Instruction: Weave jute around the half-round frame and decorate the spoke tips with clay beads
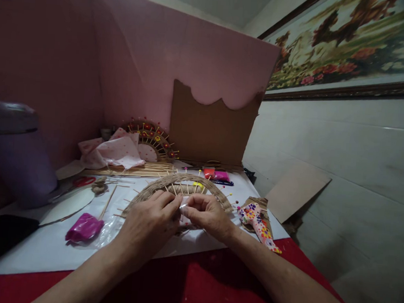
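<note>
A fan-shaped craft piece, woven from brown twine with thin sticks radiating out, some tipped with coloured beads, lies on the white sheet before me. At its lower middle my left hand is closed, fingertips pressed together. Beside it my right hand pinches with thumb and forefinger. A small pale, shiny bit shows between the two hands, too small to name. Below it, partly covered by my fingers, is a light pinkish patch of the craft. A yellow lump sits behind my fingers.
At left are magenta clay on clear plastic, a pale disc, a purple tumbler and a dark flat object. A flower-patterned piece lies right. Behind are a finished-looking fan, spotted cloth and cardboard.
</note>
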Motion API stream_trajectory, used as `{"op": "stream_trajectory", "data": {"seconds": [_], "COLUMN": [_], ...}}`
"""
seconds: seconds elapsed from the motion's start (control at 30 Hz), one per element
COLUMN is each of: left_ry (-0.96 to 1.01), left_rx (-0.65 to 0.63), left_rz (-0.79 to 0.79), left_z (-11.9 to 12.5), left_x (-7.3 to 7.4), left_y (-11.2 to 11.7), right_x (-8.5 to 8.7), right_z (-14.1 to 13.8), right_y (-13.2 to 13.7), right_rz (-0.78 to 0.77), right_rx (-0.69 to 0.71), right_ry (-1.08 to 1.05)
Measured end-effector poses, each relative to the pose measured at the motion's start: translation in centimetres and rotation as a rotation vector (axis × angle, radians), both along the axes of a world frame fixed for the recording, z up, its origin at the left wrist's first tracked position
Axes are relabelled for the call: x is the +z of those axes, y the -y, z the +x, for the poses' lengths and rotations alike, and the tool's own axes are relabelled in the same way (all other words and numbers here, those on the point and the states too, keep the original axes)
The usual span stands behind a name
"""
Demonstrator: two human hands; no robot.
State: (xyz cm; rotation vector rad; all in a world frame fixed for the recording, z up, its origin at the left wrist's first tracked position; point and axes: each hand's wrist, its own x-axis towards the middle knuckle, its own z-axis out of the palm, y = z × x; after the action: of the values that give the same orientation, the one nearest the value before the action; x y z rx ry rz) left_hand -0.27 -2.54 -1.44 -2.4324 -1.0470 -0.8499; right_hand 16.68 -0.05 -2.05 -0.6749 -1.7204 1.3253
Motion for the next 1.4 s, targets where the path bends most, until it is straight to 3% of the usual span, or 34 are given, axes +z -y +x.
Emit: {"op": "stream_trajectory", "data": {"seconds": [0.3, 0.4, 0.5, 0.63, 0.77, 0.87, 1.1, 1.4], "left_ry": [0.168, 0.278, 0.340, 0.312, 0.287, 0.290, 0.349, 0.413], "left_rx": [0.013, 0.016, 0.000, 0.000, -0.003, -0.006, 0.012, 0.010], "left_rz": [-0.112, -0.206, -0.276, -0.289, -0.289, -0.285, -0.334, -0.343], "left_z": [-0.1, -0.2, -0.3, -0.2, -0.1, -0.1, -0.2, -0.4], "left_x": [-0.3, -0.3, -0.3, -0.4, -0.5, -0.6, 0.0, 0.4], "left_y": [-0.2, -0.4, -0.6, -0.6, -0.5, -0.6, -0.5, -0.4], "right_x": [0.8, 1.0, 0.8, 0.3, 0.0, 0.1, 0.8, 0.8], "right_z": [0.6, 0.9, 0.9, 0.7, 0.5, 0.4, 1.0, 0.6], "right_y": [-0.1, -0.4, -0.4, 0.0, 0.3, 0.2, -0.9, -0.3], "right_rz": [0.062, 0.085, 0.208, 0.359, 0.403, 0.337, -0.031, -0.116], "right_rx": [-0.248, -0.247, -0.246, -0.283, -0.254, -0.262, -0.305, -0.098], "right_ry": [0.011, 0.032, 0.081, 0.198, 0.188, 0.135, -0.278, -0.224]}}
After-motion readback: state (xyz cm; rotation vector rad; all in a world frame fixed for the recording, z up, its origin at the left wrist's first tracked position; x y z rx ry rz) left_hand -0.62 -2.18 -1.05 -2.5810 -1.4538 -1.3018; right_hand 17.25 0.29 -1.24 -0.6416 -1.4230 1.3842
